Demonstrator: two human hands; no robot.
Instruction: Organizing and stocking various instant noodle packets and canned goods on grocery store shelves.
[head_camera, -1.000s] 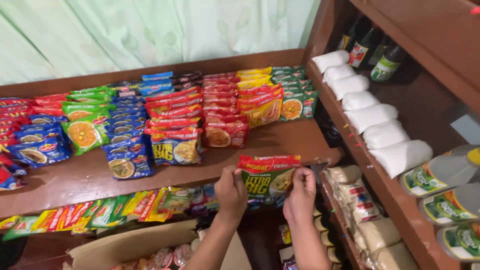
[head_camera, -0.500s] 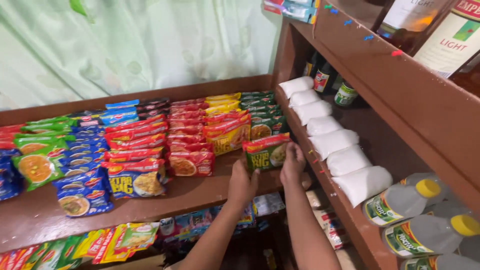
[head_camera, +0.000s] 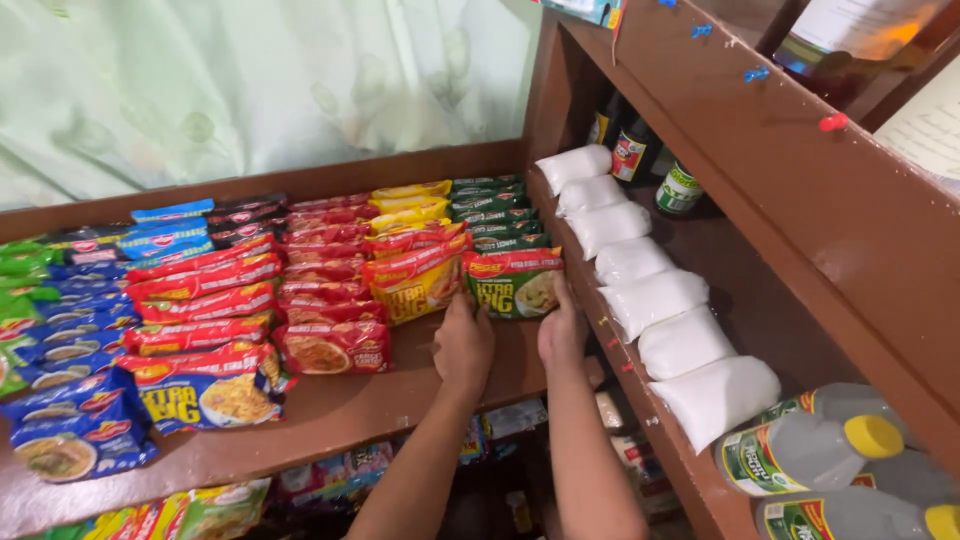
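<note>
Green noodle packet (head_camera: 515, 284) — left hand (head_camera: 463, 345), right hand (head_camera: 560, 330) fingers gripping its lower edge — forearms angled upward.

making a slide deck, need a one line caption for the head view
Both hands, left hand and right hand, hold a green noodle packet on a wooden shelf beside rows of packets.

A brown wooden shelf (head_camera: 330, 415) carries rows of instant noodle packets lying flat and overlapping. From 9 o'clock toward 3 o'clock the rows run green packets (head_camera: 22, 262), blue packets (head_camera: 70, 330), red packets (head_camera: 205, 285), more red packets (head_camera: 325, 270), yellow packets (head_camera: 412, 215) and dark green packets (head_camera: 497, 210). A green noodle packet (head_camera: 512, 283) lies at the front of the last row. At 3 o'clock a second wooden shelf (head_camera: 740, 250) holds a line of white bags (head_camera: 650, 300), dark bottles (head_camera: 632, 150) at 1 o'clock and clear bottles with yellow caps (head_camera: 810, 450) at 5 o'clock.
</note>
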